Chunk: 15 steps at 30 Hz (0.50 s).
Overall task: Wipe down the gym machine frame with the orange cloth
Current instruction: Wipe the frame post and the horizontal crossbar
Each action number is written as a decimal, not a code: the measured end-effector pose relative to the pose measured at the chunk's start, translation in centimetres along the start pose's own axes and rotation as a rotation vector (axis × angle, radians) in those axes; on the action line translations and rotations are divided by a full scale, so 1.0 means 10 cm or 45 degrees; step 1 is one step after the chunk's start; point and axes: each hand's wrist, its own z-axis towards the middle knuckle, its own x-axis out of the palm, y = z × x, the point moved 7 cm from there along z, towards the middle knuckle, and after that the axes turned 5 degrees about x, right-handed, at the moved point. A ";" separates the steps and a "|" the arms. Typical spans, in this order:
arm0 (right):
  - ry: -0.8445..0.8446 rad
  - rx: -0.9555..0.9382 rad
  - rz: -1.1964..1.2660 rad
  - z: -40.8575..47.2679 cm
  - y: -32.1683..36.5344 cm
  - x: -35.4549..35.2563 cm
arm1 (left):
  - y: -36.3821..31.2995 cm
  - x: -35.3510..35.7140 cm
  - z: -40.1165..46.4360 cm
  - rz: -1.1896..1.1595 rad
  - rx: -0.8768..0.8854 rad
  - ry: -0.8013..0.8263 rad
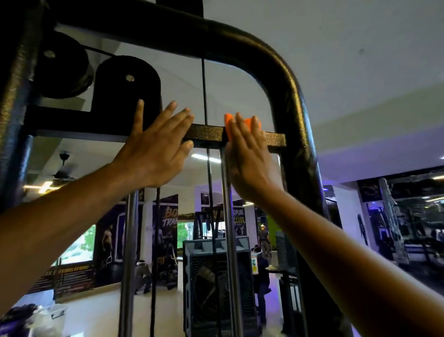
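- The right hand (251, 154) presses flat, fingers straight, against the flat crossbar (205, 135) of the black machine frame (295, 99), with the orange cloth (245, 122) under its palm.
- Most of the cloth is hidden behind that hand; only folds peeking above the fingertips show.
- The left hand (156, 147) lies spread and released on the same crossbar, holding nothing, to the left of a thin cable (204, 92).
- The frame's left upright is cut off by the picture edge and very dark; two pulleys (64, 68) sit there, detail hard to make out.
- Two steel guide rods (129, 267) drop below the crossbar; their lower ends run out of view.
- The gym behind is blurred.
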 end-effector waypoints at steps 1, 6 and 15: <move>0.016 -0.078 -0.039 -0.03 0.01 0.02 | -0.08 0.02 0.05 -0.002 -0.003 0.010; -0.034 0.148 -0.123 0.06 -0.75 -0.23 | -0.41 0.13 0.26 -0.019 0.057 0.037; -0.021 -0.033 -0.106 0.07 -0.50 -0.12 | -0.53 0.14 0.35 -0.017 0.000 0.054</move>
